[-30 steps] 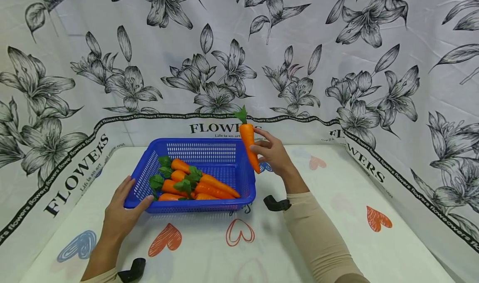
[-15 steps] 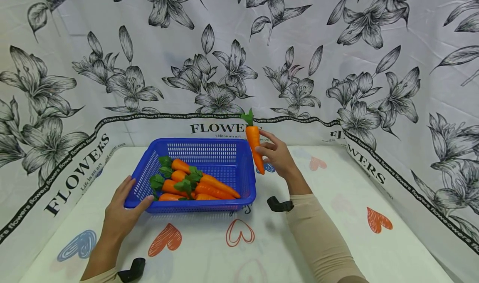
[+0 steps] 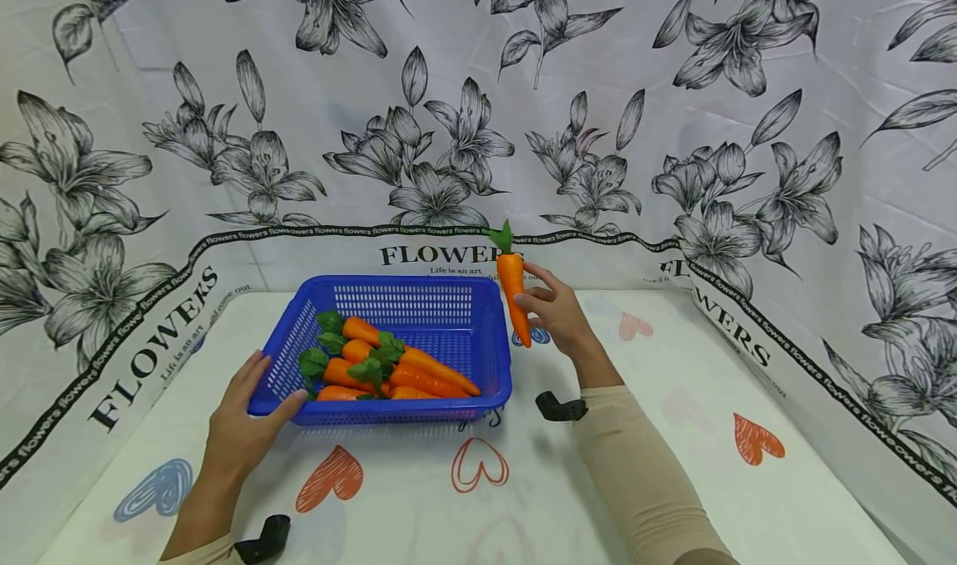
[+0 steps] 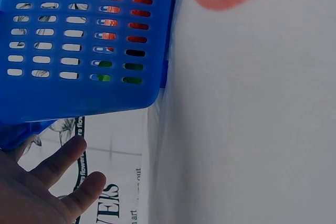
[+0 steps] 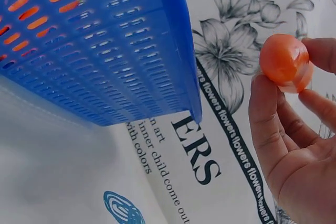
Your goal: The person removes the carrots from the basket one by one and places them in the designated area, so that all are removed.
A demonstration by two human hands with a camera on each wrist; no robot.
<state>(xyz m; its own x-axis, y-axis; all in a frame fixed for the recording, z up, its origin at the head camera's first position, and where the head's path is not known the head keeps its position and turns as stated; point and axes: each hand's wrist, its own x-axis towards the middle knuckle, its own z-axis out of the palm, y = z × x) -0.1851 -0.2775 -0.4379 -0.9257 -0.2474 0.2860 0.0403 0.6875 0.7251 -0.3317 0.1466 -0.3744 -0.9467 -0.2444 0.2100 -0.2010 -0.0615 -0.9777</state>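
My right hand (image 3: 549,307) pinches an orange carrot (image 3: 512,291) with a green leafy top. It is held upright with a slight tilt, leaves up and tip down, beside the right rim of a blue plastic basket (image 3: 493,403). The right wrist view looks along the carrot (image 5: 283,59) from its tip, with thumb and fingertips around it. At the basket's front left corner my left hand (image 3: 242,424) rests with spread fingers, the thumb at the front rim. Its fingers (image 4: 58,163) are extended beside the perforated wall in the left wrist view. Several carrots (image 3: 426,378) lie inside the basket.
A white tablecloth (image 3: 404,515) printed with hearts covers the table. Behind it hangs a white curtain (image 3: 583,17) with a black flower print and lettering. Black camera mounts sit on both wrists, such as the right mount (image 3: 561,406).
My right hand has shifted slightly to the right with the carrot, from overlapping the basket's right rim to just beside it. The left hand and basket have stayed in place.
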